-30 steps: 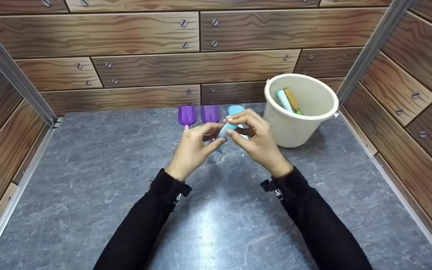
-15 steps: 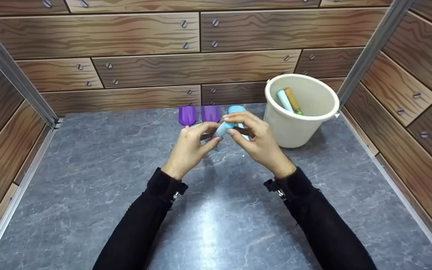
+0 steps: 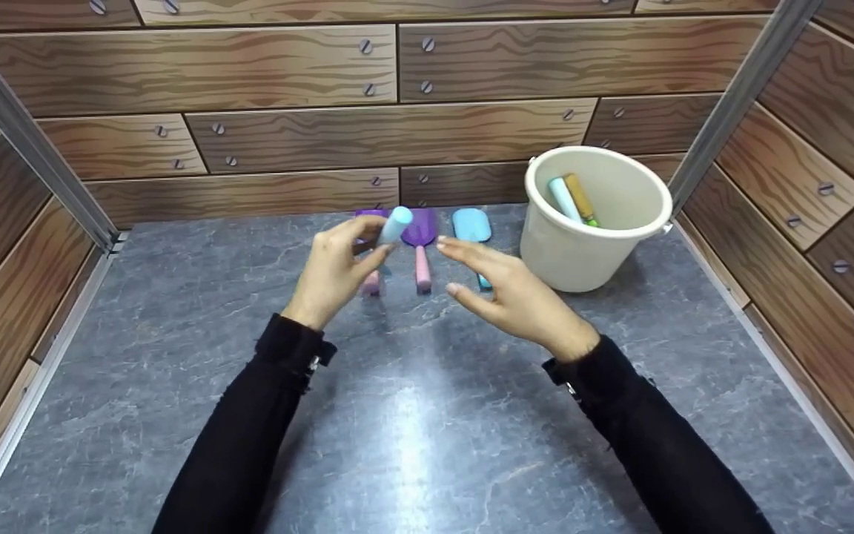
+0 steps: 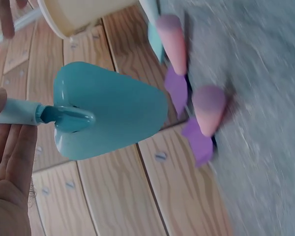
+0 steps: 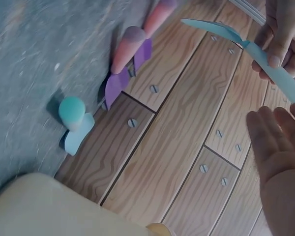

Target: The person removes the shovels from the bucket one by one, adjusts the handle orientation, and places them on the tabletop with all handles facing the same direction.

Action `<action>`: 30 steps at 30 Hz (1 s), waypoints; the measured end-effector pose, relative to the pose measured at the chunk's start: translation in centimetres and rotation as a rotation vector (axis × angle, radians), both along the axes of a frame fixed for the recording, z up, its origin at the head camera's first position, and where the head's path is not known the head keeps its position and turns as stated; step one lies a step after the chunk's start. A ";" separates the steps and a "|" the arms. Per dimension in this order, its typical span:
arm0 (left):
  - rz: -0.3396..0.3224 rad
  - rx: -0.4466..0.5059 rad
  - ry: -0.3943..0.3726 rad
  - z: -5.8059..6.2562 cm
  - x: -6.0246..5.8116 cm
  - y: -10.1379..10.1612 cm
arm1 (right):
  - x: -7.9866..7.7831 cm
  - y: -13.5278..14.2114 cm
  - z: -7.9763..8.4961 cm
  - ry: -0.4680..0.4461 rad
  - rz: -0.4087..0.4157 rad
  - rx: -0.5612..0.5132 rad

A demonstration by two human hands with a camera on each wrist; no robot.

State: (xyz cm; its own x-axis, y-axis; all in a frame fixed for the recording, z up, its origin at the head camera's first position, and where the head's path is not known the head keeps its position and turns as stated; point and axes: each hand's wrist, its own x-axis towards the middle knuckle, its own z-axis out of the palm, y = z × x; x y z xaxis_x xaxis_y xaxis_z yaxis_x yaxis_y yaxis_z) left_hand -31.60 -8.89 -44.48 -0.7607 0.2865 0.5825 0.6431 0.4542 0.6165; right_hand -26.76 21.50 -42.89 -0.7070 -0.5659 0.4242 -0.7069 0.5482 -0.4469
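Note:
My left hand (image 3: 332,268) grips a light-blue toy shovel (image 3: 396,225) by its handle, held above the table. In the left wrist view the shovel's teal blade (image 4: 118,115) points away from the fingers. Fingers extended, my right hand (image 3: 523,300) hovers to the right of that shovel and holds nothing. On the table behind the hands lie two purple shovels with pink handles; one purple shovel (image 3: 419,228) shows whole, and the other purple shovel (image 3: 371,284) is partly hidden by my left hand. Right of them lies another blue shovel (image 3: 471,225), its handle partly behind my right hand.
A cream bucket (image 3: 583,259) stands at the back right, with a light-blue handle (image 3: 563,199) and a brown-yellow handle (image 3: 580,199) leaning inside. Wood-patterned walls (image 3: 286,67) enclose the grey marbled table (image 3: 197,334) at the back and sides.
The right hand has let go of the light-blue shovel and drawn back a little to the right. The left hand has carried the shovel leftward, its handle end tipping up.

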 end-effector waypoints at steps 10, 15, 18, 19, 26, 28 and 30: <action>0.071 0.030 -0.020 -0.4 -2.0 -2.2 | 0.7 0.3 -0.8 0.009 -0.015 0.220; 0.113 0.034 -0.058 -0.6 -3.1 -3.2 | 1.0 0.3 -1.1 0.025 0.005 0.269; 0.149 0.046 -0.086 -0.6 -3.6 -3.8 | 1.3 0.2 -1.2 0.028 0.017 0.293; 0.165 0.049 -0.092 -0.7 -3.9 -4.0 | 1.3 0.2 -1.2 0.027 0.021 0.301; 0.252 0.080 -0.136 -1.2 -4.9 -5.2 | 1.6 0.1 -1.6 0.018 0.044 0.351; 0.271 0.081 -0.150 -1.4 -5.2 -5.5 | 1.7 0.0 -1.7 0.017 0.052 0.354; 0.286 0.079 -0.158 -1.5 -5.4 -5.8 | 1.7 0.0 -1.8 0.016 0.058 0.356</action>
State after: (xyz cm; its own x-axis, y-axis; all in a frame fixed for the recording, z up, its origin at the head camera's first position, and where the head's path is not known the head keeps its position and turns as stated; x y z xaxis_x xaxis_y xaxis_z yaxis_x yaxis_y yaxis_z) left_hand -37.02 -14.65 -46.00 -0.8866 0.0071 0.4625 0.3900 0.5490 0.7393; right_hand -25.06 21.54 -44.68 -0.6639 -0.7194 0.2043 -0.7471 0.6259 -0.2237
